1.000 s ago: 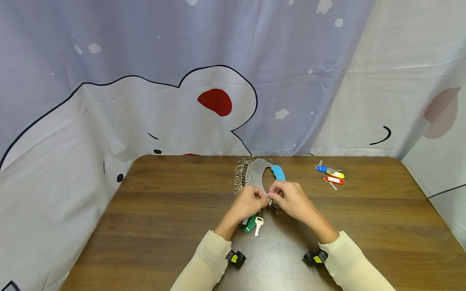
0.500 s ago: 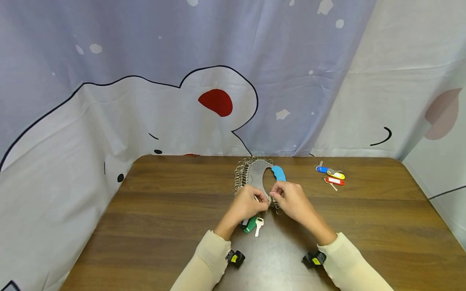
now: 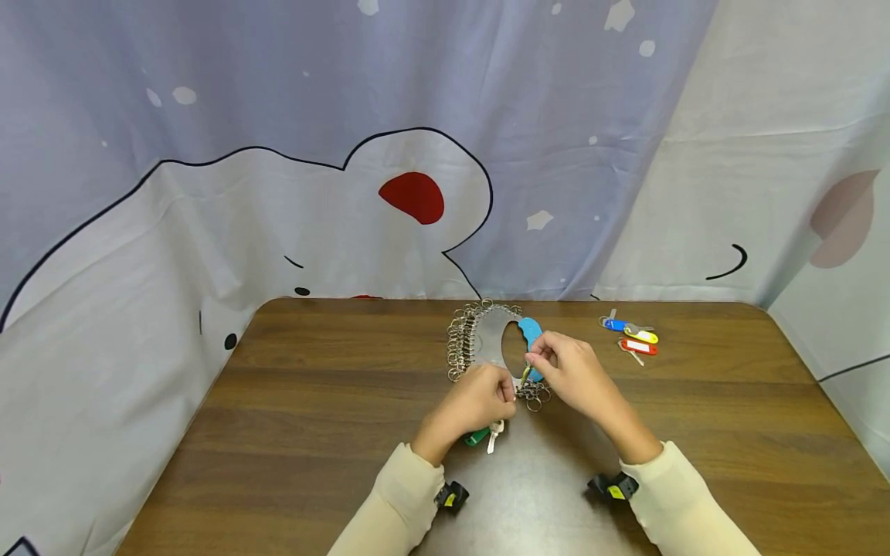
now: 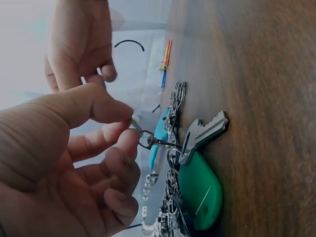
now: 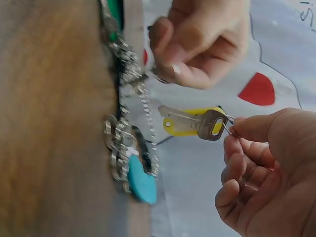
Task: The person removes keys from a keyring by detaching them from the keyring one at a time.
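At mid-table lies a crescent-shaped grey metal key holder [image 3: 490, 332] with a light blue grip [image 3: 531, 332] and many small clasps with rings along its edge. My right hand [image 3: 573, 374] pinches a split ring [image 5: 228, 123]; a key [image 5: 212, 126] and a yellow key tag [image 5: 181, 130] hang from it, clear of the holder in the right wrist view. My left hand [image 3: 480, 398] pinches a small metal clasp [image 4: 144, 138] between thumb and index finger at the holder's near end. Beneath it rest a green key tag [image 4: 200, 192] and a silver key [image 4: 207, 132].
Farther right on the brown wooden table [image 3: 313, 401] lie three tagged keys: a blue tag [image 3: 616, 325], a yellow tag [image 3: 643, 336] and a red tag [image 3: 638, 347]. A printed curtain [image 3: 278, 208] hangs behind the table's back edge.
My right hand has drawn slightly up and away from the left, with the key and yellow tag now showing below its fingertips. My left hand has dropped slightly toward me.
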Demonstrator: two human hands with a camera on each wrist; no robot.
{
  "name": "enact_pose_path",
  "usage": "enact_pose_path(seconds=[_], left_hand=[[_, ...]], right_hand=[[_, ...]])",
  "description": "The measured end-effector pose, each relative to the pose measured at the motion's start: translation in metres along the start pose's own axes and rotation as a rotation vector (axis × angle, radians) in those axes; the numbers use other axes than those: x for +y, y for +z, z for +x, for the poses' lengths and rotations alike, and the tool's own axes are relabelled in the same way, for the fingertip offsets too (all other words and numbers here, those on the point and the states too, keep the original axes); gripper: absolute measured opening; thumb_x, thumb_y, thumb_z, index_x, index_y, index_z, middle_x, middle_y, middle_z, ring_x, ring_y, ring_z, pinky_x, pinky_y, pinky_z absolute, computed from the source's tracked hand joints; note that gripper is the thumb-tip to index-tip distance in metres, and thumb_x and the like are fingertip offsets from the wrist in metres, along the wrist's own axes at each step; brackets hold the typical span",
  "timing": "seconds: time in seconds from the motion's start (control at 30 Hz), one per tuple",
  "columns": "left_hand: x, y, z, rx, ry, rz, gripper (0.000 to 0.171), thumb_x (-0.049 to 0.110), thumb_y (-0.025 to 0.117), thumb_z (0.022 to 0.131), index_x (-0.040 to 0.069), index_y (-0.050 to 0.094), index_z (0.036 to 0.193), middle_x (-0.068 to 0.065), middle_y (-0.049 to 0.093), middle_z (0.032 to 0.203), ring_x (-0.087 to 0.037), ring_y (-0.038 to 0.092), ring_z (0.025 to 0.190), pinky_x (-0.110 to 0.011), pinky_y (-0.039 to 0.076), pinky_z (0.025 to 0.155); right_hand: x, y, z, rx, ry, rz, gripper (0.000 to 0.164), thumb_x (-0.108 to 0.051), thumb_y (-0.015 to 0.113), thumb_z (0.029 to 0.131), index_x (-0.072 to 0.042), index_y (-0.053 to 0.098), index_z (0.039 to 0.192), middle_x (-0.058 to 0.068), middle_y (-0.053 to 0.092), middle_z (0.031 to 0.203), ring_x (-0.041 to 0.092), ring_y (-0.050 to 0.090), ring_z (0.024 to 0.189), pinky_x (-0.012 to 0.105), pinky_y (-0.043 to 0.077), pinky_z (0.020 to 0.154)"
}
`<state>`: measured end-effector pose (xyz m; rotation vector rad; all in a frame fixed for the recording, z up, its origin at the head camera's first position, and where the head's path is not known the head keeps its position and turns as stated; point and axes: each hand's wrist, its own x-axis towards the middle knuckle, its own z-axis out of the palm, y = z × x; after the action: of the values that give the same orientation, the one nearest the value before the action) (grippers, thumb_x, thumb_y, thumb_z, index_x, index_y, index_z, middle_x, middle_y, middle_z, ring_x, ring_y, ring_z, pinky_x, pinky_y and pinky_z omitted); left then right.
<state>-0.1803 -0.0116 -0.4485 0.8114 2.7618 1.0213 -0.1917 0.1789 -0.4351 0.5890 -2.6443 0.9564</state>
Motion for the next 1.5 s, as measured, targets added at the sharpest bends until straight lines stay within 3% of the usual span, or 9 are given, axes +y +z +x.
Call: enact_pose_path(seconds=[0.33,0.57,0.9,1.07,1.23,1.5], left_hand=[[0.0,0.008,-0.003,-0.074,0.089,0.129,0.016,0.007,0.071,0.073,0.019,0.062,0.066,0.009,0.053,0.062,-0.005,0.05,0.067,-0.02,0.041,0.062],[0.001,0.007,-0.005,-0.112,0.062,0.119,0.015,0.016,0.078,0.074,0.019,0.064,0.07,0.006,0.057,0.067,-0.005,0.05,0.067,-0.02,0.042,0.063],[-0.001,-0.014,-0.006,-0.042,0.009,0.083,0.019,0.02,0.078,0.077,0.01,0.067,0.087,-0.002,0.062,0.081,-0.011,0.052,0.076,-0.024,0.046,0.067],[-0.002,-0.024,-0.007,-0.005,0.011,0.067,0.025,0.023,0.075,0.081,0.007,0.065,0.097,-0.008,0.064,0.095,-0.018,0.056,0.087,-0.03,0.049,0.077],[-0.003,-0.034,-0.009,0.007,-0.005,0.066,0.028,0.025,0.072,0.084,0.007,0.064,0.104,-0.009,0.064,0.103,-0.024,0.059,0.1,-0.038,0.05,0.085],[-0.006,-0.039,-0.016,0.029,0.017,0.1,0.025,0.026,0.07,0.085,0.008,0.064,0.102,-0.008,0.065,0.105,-0.021,0.058,0.096,-0.038,0.051,0.085]], right_hand=[[0.004,-0.021,0.006,0.074,0.003,-0.021,0.009,-0.017,0.07,0.088,-0.012,0.064,0.083,0.0,0.056,0.066,0.015,0.047,0.058,0.032,0.042,0.054],[0.009,-0.024,0.009,0.053,0.012,-0.021,0.006,-0.016,0.068,0.089,-0.012,0.065,0.084,0.0,0.059,0.068,0.015,0.049,0.06,0.033,0.043,0.056],[0.015,-0.029,0.011,0.087,-0.01,-0.071,0.005,-0.012,0.067,0.089,-0.009,0.066,0.085,0.001,0.06,0.071,0.015,0.051,0.061,0.034,0.044,0.058],[0.02,-0.033,0.011,0.116,-0.034,-0.101,0.004,-0.01,0.067,0.088,-0.008,0.067,0.085,0.001,0.061,0.07,0.015,0.05,0.06,0.034,0.042,0.056],[0.024,-0.038,0.011,0.171,-0.039,-0.121,0.008,-0.011,0.069,0.088,-0.006,0.066,0.083,0.002,0.061,0.069,0.016,0.049,0.06,0.034,0.042,0.056],[0.032,-0.056,0.003,0.29,0.003,-0.111,0.006,-0.012,0.068,0.089,-0.006,0.069,0.088,0.005,0.065,0.073,0.017,0.053,0.064,0.037,0.043,0.057]])
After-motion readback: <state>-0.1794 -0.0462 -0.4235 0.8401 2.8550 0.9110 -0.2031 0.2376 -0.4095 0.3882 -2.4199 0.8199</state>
